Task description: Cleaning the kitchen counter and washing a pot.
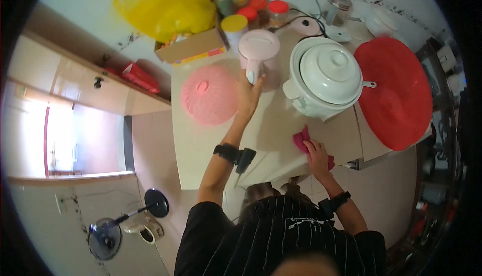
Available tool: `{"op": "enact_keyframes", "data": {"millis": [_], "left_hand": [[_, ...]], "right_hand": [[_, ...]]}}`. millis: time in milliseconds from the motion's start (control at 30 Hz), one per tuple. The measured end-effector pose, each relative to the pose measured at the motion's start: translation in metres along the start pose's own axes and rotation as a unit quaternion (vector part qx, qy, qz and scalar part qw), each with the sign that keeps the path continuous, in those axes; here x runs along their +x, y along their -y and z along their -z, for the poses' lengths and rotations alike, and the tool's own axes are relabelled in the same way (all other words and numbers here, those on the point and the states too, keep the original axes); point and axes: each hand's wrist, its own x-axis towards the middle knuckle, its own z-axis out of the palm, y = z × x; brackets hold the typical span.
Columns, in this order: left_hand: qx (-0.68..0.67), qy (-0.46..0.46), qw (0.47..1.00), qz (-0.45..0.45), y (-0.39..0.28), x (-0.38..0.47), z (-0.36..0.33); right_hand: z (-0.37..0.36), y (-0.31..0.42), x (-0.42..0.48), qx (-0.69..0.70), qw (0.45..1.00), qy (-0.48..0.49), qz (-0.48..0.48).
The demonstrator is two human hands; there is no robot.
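Observation:
My left hand (249, 94) is at the handle of a pale pink electric kettle (260, 45), its fingers around the handle's lower part. Just left of that hand, a pink domed cover (209, 94) lies on the cream countertop (203, 159). Near the counter's front edge, my right hand (318, 159) holds a magenta cloth (300, 140) against the surface. Beyond it stands a white ceramic slow cooker (297, 97) with a white lidded pot (331, 73) nested in it. A spoon-like handle (369, 84) sticks out at the pot's right side.
At the back are a cardboard box (196, 48), a yellow plastic bag (169, 8), a yellow-lidded canister (234, 25), several red-lidded jars (278, 10), cables and a glass jar (337, 7). A large red round cover (395, 95) lies right; a fan (105, 238) stands lower left.

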Motion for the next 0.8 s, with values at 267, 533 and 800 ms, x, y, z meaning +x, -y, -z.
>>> {"op": "enact_keyframes", "data": {"millis": [267, 533, 800], "left_hand": [[0.012, -0.078, 0.995, 0.063, -0.021, -0.12, 0.023], [0.08, -0.222, 0.97, 0.057, -0.056, -0.196, 0.054], [0.119, -0.182, 0.96, 0.174, -0.06, -0.211, 0.055]], "right_hand": [[-0.008, 0.002, 0.023, 0.137, 0.982, 0.085, 0.1], [0.058, 0.052, 0.088, 0.367, 0.93, 0.026, 0.012], [0.072, 0.175, 0.101, 0.138, 0.896, -0.019, 0.423]]}}
